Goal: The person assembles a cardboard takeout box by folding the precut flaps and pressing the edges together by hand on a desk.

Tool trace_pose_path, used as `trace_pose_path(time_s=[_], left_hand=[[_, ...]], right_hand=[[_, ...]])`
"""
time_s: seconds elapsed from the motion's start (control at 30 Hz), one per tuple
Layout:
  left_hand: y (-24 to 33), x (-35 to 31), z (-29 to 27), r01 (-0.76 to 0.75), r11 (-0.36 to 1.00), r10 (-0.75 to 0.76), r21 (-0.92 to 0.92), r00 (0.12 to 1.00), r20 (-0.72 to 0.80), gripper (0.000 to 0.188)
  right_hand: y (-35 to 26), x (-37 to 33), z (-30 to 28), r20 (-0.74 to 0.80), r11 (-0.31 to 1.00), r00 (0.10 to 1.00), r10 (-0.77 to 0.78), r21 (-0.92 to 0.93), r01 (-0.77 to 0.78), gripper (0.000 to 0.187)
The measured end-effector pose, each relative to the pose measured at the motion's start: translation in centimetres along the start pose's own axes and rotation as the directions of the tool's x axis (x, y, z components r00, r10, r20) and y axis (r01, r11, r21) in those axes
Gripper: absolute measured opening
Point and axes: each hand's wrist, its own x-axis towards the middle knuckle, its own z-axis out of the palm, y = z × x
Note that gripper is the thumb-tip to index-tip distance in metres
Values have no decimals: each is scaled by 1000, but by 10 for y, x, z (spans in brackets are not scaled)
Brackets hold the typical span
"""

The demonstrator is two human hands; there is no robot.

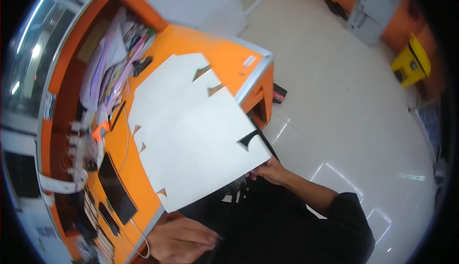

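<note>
A large white card sheet [191, 125] with notches cut into its edges lies at a slant over the orange desk, its near end reaching past the desk's edge over my lap. My right hand [270, 170] grips the sheet's near right corner, thumb and fingers closed about the edge. Just below the near left corner is my left hand [179, 239], apart from the sheet's face. Its fingers are pressed together and point to the right. What they hold, if anything, is lost against my black clothing.
On the orange desk [191, 37] lie a dark phone or tablet [117, 187], a white cable [143, 237] and a black pen-like stick [117, 115]. Papers and plastic bags [107, 72] fill the shelf at left. A yellow container [412, 62] stands across the tiled floor.
</note>
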Motion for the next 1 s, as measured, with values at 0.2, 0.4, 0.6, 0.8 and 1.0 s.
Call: trace_pose_path(time_s=[0.2,0.4,0.6,0.8,1.0], left_hand=[[-149,-120,53,574,805,-556,-151,639,-532,17],[-232,-181,74,498,692,-698,-522,280,-659,18],[-246,-210,61,286,607,-795,-742,218,-566,20],[-292,-247,63,310,526,-850,-792,223,-477,20],[-309,-251,66,469,525,-851,-710,263,-454,25]], right_hand=[[27,14,23,-149,859,989,25,-503,-98,26],[54,34,53,-125,608,941,315,-734,-302,31],[134,52,22,-143,419,935,325,-864,-278,41],[140,45,21,-95,444,984,152,-883,-154,47],[131,43,-5,-72,446,943,324,-868,-220,37]])
